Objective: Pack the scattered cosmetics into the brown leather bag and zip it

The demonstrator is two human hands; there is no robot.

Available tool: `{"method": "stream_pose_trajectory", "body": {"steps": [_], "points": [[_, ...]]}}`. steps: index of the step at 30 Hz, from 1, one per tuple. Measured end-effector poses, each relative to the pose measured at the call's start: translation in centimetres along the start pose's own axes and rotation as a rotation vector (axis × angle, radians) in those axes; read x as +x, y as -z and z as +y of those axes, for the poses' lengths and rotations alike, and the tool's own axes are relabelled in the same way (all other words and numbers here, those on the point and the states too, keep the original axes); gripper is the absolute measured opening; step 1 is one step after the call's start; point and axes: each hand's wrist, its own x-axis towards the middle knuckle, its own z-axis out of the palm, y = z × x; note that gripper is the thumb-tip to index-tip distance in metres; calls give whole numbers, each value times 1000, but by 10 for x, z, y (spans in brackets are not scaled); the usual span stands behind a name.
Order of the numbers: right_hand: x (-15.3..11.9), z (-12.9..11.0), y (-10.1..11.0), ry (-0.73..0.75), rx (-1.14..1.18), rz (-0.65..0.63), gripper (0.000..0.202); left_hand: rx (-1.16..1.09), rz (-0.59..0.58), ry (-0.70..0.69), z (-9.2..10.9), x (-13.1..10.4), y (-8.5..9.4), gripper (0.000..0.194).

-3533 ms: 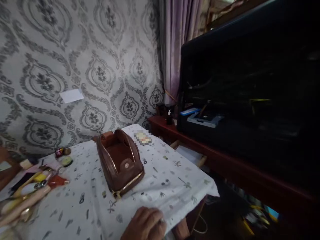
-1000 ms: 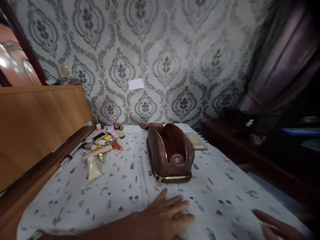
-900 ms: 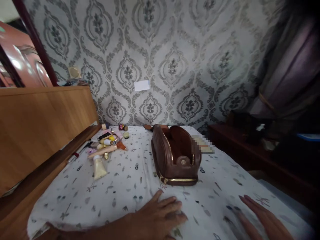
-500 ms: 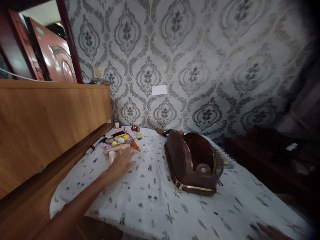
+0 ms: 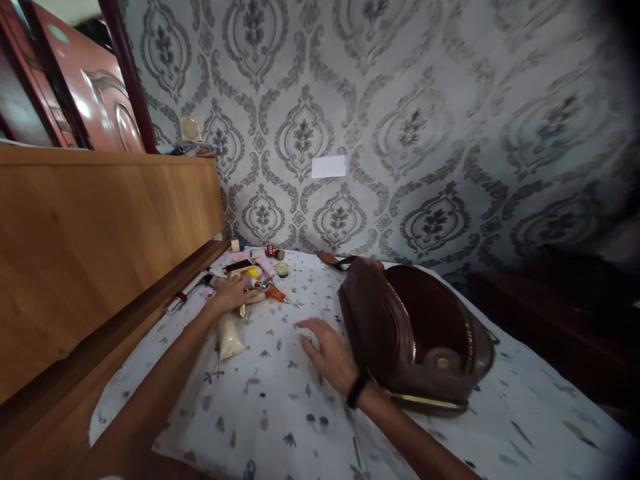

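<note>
My left hand [image 5: 233,293] rests over a cluster of cosmetics on the patterned white cloth [image 5: 280,393]. Its fingers look spread apart, though the items partly hide the tips. Beneath its wrist lies a pale cream tube [image 5: 231,339]. Right beside its fingertips are a white tube with a silvery end [image 5: 259,284] and an orange tube [image 5: 276,293]. My right hand [image 5: 330,353], with a black band on the wrist, hovers low over the cloth, fingers apart and holding nothing. Just right of it stands a dark brown bag [image 5: 370,313], unzipped and gaping at the top.
Behind the cluster are a dark-labelled small bottle [image 5: 275,251], a round green-lidded jar [image 5: 282,270] and a beige-and-dark piece [image 5: 237,245]. A clear-and-red tube [image 5: 177,303] lies by the wooden ledge [image 5: 125,330]. The patterned wall [image 5: 305,220] closes off the back.
My left hand has moved farther into the cosmetics. My right hand has come in from the lower right to beside the bag. The cream tube now lies nearer to me.
</note>
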Motion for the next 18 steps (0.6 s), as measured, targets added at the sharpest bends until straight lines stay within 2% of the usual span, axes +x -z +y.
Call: {"method": "stream_pose_trajectory", "body": {"steps": [3,5,9,12,15,16,18], "points": [[34,14,-33,-42,-9,19,35,28,-76,-15,12,-19,2,64],[47,23,-49,-71,-5,39,40,33,-110,-53,22,-33,4,65],[48,40,-69,-115,3,65,45,-35,-167,-213,33,-60,8,58],[41,52,-75,-108,32,75,44,-131,-215,-312,30,-70,12,59],[36,59,-77,-89,60,97,42,-276,-291,-417,19,-60,16,46],[35,60,-77,-86,59,105,42,-314,-261,-413,14,-52,17,42],[34,61,-77,-80,47,111,43,-334,-87,-319,1,-27,18,42]]}}
